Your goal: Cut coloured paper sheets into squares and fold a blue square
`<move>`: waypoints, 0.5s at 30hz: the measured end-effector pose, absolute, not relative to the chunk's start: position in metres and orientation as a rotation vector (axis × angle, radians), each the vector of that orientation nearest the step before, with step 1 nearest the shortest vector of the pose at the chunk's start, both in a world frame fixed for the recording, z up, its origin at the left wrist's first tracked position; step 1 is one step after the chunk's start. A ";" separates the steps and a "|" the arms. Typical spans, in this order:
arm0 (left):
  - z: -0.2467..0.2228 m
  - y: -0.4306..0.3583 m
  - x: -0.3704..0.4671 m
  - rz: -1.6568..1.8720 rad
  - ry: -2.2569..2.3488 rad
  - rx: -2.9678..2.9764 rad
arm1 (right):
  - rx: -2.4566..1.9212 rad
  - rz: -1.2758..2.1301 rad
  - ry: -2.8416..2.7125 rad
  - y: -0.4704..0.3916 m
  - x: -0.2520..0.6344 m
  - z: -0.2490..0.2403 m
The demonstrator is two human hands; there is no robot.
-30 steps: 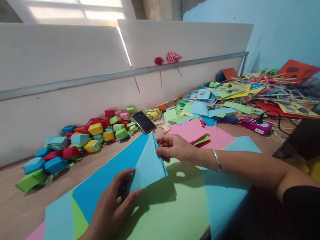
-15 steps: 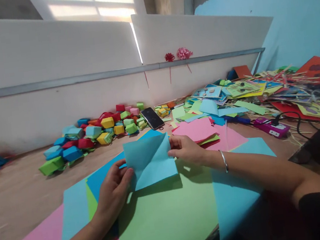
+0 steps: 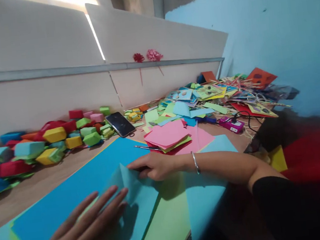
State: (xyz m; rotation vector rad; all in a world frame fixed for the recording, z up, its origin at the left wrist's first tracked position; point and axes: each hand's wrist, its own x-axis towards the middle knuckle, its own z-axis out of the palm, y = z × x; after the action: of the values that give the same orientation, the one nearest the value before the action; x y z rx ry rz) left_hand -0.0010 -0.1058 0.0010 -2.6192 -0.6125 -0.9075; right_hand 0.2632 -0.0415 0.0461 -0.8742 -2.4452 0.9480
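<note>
A light-blue sheet of paper (image 3: 138, 212) with a raised, folded corner lies tilted over a light-green sheet (image 3: 171, 216). My right hand (image 3: 156, 166) has its index finger and thumb at the paper's upper edge, closed on the fold. Spread fingers show on my left hand (image 3: 86, 230), which hovers over or rests against the paper's left side; contact is hard to tell. Beneath them, a large dark-blue sheet (image 3: 77, 184) stretches to the left. A pen (image 3: 148, 148) lies just beyond my right hand, beside pink cut papers (image 3: 167, 134).
Colourful folded paper blocks (image 3: 53, 135) line the back left. A phone (image 3: 120, 124) lies near them. Cards, paper scraps and sticks (image 3: 212, 92) pile up at the back right, with a purple power strip (image 3: 232, 124) and cable in front. A white board (image 3: 66, 92) stands behind.
The light-blue paper has come down nearer and to the left, turned from its lifted position. My left hand has let go and spread its fingers. The view has swung right.
</note>
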 end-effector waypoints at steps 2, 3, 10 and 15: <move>-0.002 -0.104 0.001 -0.785 -0.533 -2.681 | -0.915 0.897 -2.485 -0.041 0.263 0.045; -0.003 -0.099 0.000 -0.732 -0.484 -2.685 | -0.928 0.860 -2.519 -0.041 0.263 0.044; -0.019 -0.070 -0.015 -0.412 -0.476 -2.661 | -0.849 0.487 -2.567 -0.033 0.265 0.051; -0.036 -0.076 -0.024 -0.301 -0.659 -2.644 | -1.100 0.133 -2.211 -0.007 0.321 0.088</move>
State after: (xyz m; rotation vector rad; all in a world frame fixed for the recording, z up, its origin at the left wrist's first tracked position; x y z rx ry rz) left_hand -0.0237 -0.0760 -0.0357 -2.6438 -0.6588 -0.3014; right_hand 0.3207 -0.0074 0.0877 -1.1003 -2.2112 0.1332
